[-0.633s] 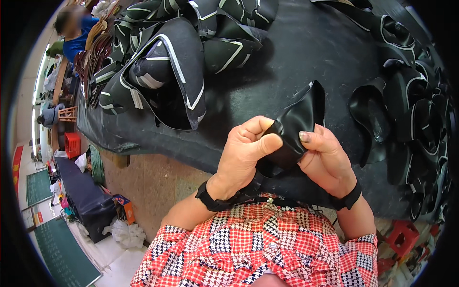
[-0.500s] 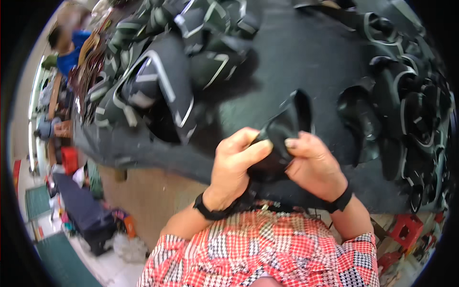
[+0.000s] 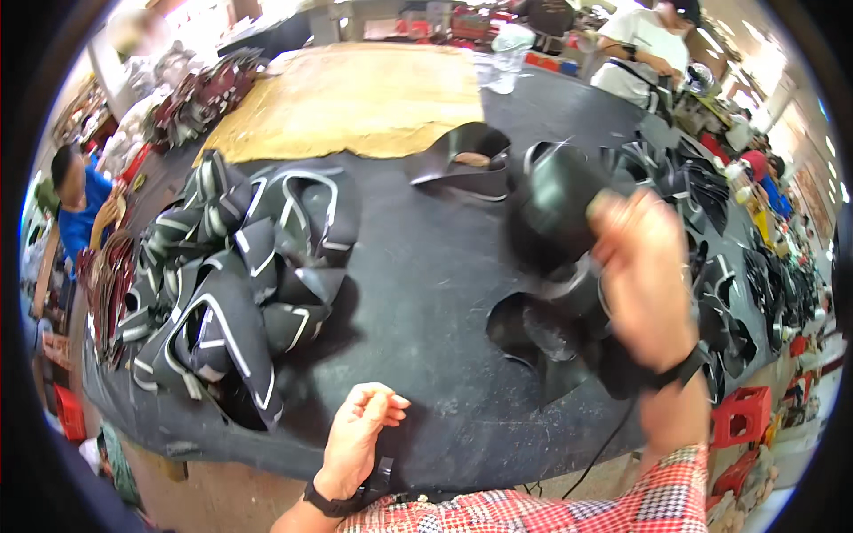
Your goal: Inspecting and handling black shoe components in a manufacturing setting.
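Observation:
My right hand [image 3: 644, 266], smeared by motion, reaches out over the right side of the table. Its fingers are closed on the edge of a glossy, curved black shoe upper [image 3: 551, 209], which hangs above other black uppers. Low at the table's near edge is my left hand [image 3: 362, 431], its fingers curled together and nothing seen in them. Below the held piece lies a folded black upper [image 3: 551, 346]. A looped black piece [image 3: 462, 164] rests farther back.
A heap of black uppers with white edging [image 3: 240, 275] covers the table's left side. More black pieces [image 3: 724, 311] lie at the right. A yellowish sheet [image 3: 355, 93] spreads over the far end. Co-workers are at the left and far right. A red stool [image 3: 742, 416] stands beside the table.
My hands have parted. The right has swung forward and right with the black upper, while the left has let go and stays near the table's front. The view has lifted to show the far end.

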The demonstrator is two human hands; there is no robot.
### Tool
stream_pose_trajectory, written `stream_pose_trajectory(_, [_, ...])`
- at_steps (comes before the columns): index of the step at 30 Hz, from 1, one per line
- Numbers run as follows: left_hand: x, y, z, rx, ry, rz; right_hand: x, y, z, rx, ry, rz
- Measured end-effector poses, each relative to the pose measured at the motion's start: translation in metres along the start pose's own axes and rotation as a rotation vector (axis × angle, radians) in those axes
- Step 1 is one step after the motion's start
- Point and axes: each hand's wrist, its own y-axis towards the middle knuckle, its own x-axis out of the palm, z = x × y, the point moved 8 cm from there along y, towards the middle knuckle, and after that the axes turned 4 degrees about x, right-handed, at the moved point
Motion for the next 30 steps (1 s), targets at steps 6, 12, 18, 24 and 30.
stream_pose_trajectory(6, [-0.009, -0.011, -0.014, -0.156, 0.060, -0.012, -0.021, 0.039, 0.082, 0.034, -0.499, 0.309])
stream_pose_trajectory(12, [-0.006, -0.013, 0.017, 0.007, 0.249, -0.095, 0.236, -0.102, -0.046, 0.278, 0.705, -0.736])
stream_pose_trajectory(18, [-0.017, -0.050, 0.081, 0.539, 0.687, 0.074, 0.247, -0.006, -0.094, 0.123, 0.749, -0.557])
stream_pose_trajectory(24, [-0.013, -0.041, 0.124, 1.013, 0.966, 0.158, 0.343, 0.035, -0.131, -0.121, 0.253, -0.607])
stream_pose_trajectory(30, [-0.055, -0.001, 0.140, 0.924, 1.540, 0.211, 0.316, 0.056, -0.102, 0.029, 0.402, -0.215])
